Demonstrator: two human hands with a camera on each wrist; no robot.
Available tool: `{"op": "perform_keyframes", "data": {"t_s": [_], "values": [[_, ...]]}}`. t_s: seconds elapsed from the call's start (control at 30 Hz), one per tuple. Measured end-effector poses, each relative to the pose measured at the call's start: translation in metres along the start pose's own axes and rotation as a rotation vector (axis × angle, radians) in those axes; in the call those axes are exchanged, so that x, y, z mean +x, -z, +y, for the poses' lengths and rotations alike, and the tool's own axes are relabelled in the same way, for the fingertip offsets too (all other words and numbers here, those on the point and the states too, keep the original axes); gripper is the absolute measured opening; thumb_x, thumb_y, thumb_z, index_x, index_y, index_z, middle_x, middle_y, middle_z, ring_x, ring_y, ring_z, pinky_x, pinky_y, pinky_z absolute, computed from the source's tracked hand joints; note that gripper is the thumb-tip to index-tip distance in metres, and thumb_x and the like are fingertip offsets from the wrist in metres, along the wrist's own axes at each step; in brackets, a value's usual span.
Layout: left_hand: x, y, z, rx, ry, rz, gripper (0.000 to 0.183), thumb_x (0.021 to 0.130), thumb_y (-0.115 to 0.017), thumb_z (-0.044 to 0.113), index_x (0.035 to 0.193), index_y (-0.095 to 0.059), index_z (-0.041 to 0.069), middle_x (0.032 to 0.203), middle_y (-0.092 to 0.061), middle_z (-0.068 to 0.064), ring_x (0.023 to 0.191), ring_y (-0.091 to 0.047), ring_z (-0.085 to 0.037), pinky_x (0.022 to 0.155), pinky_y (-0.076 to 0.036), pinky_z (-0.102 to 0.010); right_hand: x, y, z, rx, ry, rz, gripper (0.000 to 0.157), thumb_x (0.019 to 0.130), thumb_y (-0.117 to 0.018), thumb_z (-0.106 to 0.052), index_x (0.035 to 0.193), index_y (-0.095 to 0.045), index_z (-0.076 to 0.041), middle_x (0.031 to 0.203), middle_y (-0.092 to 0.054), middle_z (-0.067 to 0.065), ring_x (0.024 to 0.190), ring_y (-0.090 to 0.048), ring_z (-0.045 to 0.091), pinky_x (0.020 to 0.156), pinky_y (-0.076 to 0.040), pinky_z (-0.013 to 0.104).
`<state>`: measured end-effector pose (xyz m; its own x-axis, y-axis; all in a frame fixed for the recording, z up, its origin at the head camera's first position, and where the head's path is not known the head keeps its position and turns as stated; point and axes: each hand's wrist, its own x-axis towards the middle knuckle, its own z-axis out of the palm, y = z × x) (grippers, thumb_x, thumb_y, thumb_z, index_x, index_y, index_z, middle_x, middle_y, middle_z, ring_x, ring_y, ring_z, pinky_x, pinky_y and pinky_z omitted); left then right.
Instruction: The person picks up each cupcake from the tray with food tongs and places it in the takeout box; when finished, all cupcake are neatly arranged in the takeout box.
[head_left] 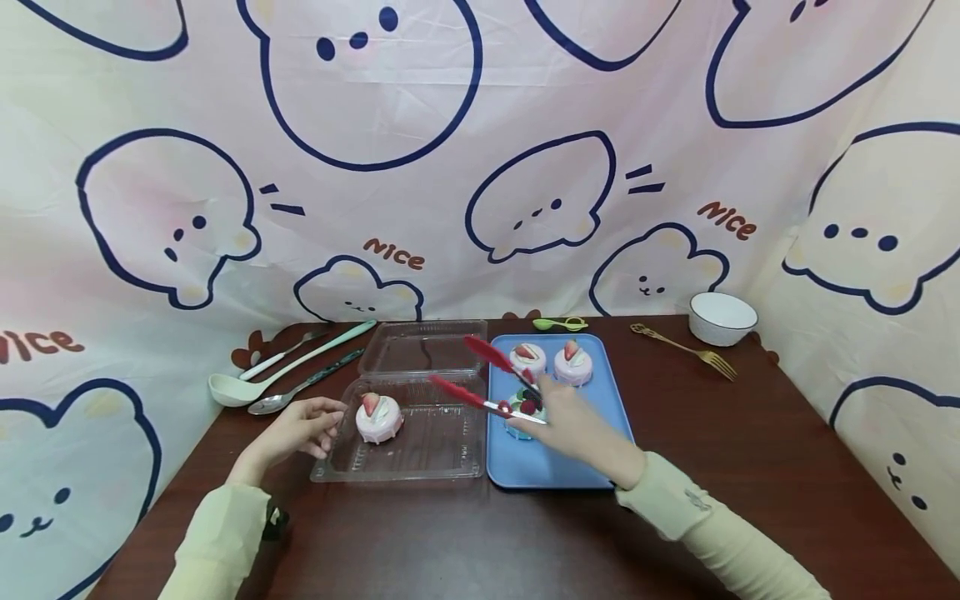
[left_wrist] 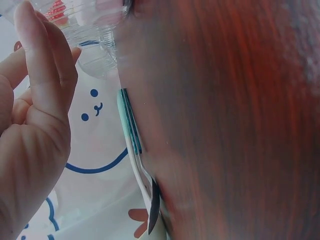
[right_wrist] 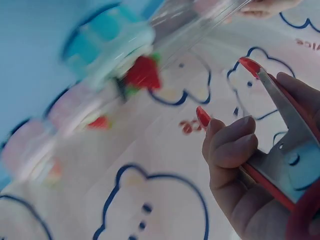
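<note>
My right hand (head_left: 566, 421) grips red-tipped metal tongs (head_left: 497, 407) above the blue tray (head_left: 558, 467). The tongs are spread, with nothing between their red tips in the right wrist view. Under them a blue berry-topped cake (head_left: 517, 429) is partly hidden. Two pink strawberry cakes, a left one (head_left: 527, 358) and a right one (head_left: 573, 367), sit at the tray's back. My left hand (head_left: 303, 429) is at the left rim of a clear plastic box (head_left: 427, 442), fingers loosely bent; contact is unclear. Inside the box, at its left, sits another pink cake (head_left: 378, 419).
The box's hinged lid (head_left: 423, 346) lies back. Left of it are a ladle (head_left: 240, 388), a spoon (head_left: 273, 403) and a white-handled fork (head_left: 273, 360). A green utensil (head_left: 558, 323) lies behind the tray; a gold fork (head_left: 686, 352) and white bowl (head_left: 722, 321) are at right.
</note>
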<state>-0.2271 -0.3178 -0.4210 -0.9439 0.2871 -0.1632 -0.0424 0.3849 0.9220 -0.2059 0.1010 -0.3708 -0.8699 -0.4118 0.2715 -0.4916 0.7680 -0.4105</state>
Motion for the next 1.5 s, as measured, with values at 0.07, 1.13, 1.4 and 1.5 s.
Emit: {"op": "perform_keyframes", "data": {"t_s": [0.07, 1.13, 1.4, 1.5], "values": [[0.000, 0.000, -0.001, 0.003, 0.003, 0.001, 0.047, 0.094, -0.050, 0.021, 0.125, -0.038, -0.012, 0.076, -0.053, -0.009, 0.057, -0.056, -0.014, 0.053, -0.054, -0.036, -0.010, 0.009, 0.011, -0.032, -0.051, -0.010, 0.069, 0.076, -0.067, -0.050, 0.115, -0.049, 0.004, 0.064, -0.048, 0.002, 0.054, -0.047, 0.011, 0.045, -0.041, 0.021], [0.002, 0.000, -0.002, -0.012, 0.016, 0.002, 0.047, 0.094, -0.050, 0.020, 0.126, -0.037, -0.012, 0.076, -0.053, -0.008, 0.057, -0.056, -0.013, 0.053, -0.054, -0.035, -0.068, 0.004, 0.060, -0.097, -0.239, -0.090, 0.056, 0.071, -0.072, -0.047, 0.094, -0.055, 0.000, 0.053, -0.039, 0.001, 0.042, -0.038, 0.011, 0.038, -0.032, 0.022], [0.001, 0.001, 0.000, 0.011, 0.011, 0.000, 0.046, 0.094, -0.049, 0.019, 0.126, -0.038, -0.013, 0.077, -0.053, -0.008, 0.058, -0.056, -0.013, 0.054, -0.054, -0.035, -0.069, 0.002, 0.062, -0.117, -0.217, -0.088, 0.054, 0.071, -0.072, -0.047, 0.093, -0.056, 0.000, 0.052, -0.038, 0.000, 0.040, -0.037, 0.011, 0.037, -0.029, 0.022], [0.001, 0.000, 0.000, 0.003, 0.019, 0.007, 0.046, 0.094, -0.051, 0.020, 0.126, -0.039, -0.012, 0.077, -0.053, -0.008, 0.058, -0.056, -0.013, 0.054, -0.054, -0.035, -0.069, 0.002, 0.062, -0.127, -0.202, -0.084, 0.053, 0.072, -0.072, -0.047, 0.092, -0.056, 0.000, 0.051, -0.037, 0.000, 0.040, -0.036, 0.010, 0.036, -0.028, 0.021]]}}
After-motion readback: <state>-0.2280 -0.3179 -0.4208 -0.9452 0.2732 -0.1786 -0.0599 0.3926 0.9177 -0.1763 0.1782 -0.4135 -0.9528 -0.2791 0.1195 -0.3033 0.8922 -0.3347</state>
